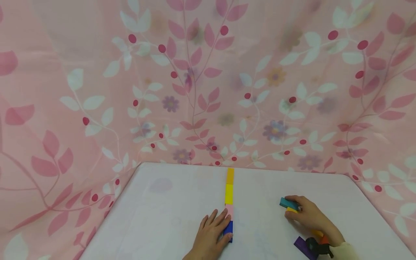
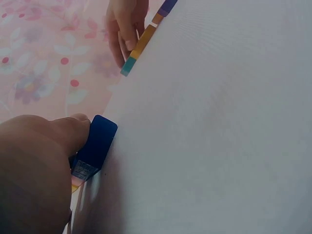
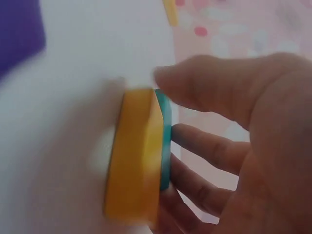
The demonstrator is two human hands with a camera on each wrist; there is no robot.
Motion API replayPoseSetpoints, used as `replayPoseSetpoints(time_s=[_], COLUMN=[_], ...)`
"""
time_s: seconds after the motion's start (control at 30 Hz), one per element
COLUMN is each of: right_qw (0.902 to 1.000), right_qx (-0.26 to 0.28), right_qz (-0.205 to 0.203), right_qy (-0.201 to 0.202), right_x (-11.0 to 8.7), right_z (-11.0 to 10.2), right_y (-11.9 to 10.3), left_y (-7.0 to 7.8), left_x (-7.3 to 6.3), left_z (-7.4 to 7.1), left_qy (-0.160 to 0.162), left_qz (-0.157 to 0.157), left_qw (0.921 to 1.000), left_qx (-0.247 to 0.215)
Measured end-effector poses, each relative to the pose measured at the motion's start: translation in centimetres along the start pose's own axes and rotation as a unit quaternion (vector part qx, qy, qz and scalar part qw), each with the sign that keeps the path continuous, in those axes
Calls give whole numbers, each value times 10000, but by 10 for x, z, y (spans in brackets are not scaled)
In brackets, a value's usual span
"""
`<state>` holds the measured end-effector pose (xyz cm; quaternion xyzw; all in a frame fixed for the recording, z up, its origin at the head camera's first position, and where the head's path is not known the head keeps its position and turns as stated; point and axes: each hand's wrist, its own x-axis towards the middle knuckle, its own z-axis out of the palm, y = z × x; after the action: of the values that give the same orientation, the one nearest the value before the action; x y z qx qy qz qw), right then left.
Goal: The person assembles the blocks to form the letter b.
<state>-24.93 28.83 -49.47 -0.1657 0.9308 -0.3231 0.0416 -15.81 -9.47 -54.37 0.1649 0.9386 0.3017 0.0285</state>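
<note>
My left hand (image 1: 211, 234) lies over the near end of a straight row of blocks, its fingers spread and fairly straight. Its thumb touches the blue block (image 1: 229, 231); a fingertip rests by the pink block (image 1: 229, 209). Beyond them, the yellow block (image 1: 229, 194) and orange block (image 1: 230, 176) continue the row. On the right, my right hand (image 1: 307, 213) curls its fingers and thumb round a teal block (image 1: 286, 203). A yellow-orange block (image 3: 134, 156) stands against the teal one in the right wrist view; whether it is gripped too is unclear.
A purple block (image 1: 303, 246) lies below my right wrist, beside a black wrist device (image 1: 313, 245). Orange and red blocks (image 1: 324, 239) show partly under the forearm. The white table (image 1: 156, 216) ends at a pink floral curtain (image 1: 208, 90) behind it.
</note>
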Motion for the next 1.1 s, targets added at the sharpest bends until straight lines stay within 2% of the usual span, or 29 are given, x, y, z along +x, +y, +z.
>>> replayPoseSetpoints(time_s=[0.17,0.27,0.5,0.7,0.87,1.1], right_qw=[9983,9961,9950,9951,9969,9975], right_qx=[-231,-466,-787,-736,-320,102], right_qz=[-273,-248,37,19,120,91], right_qy=[455,703,609,666,709,700], right_x=[11,17,28,38,51,67], right_z=[16,23,27,33,44,62], right_y=[-4,-6,-20,-35,-44,-61], left_y=[-1,-2,-2,-1,1,3], left_x=[1,2,3,2,1,4], left_z=[0,1,1,1,-1,-1], left_qy=[27,5,-34,-14,-38,-213], left_qz=[-14,-70,-104,-70,-84,-307], left_qw=[10000,10000,9999,10000,10000,9992], left_qx=[33,-57,-68,-22,-21,-158])
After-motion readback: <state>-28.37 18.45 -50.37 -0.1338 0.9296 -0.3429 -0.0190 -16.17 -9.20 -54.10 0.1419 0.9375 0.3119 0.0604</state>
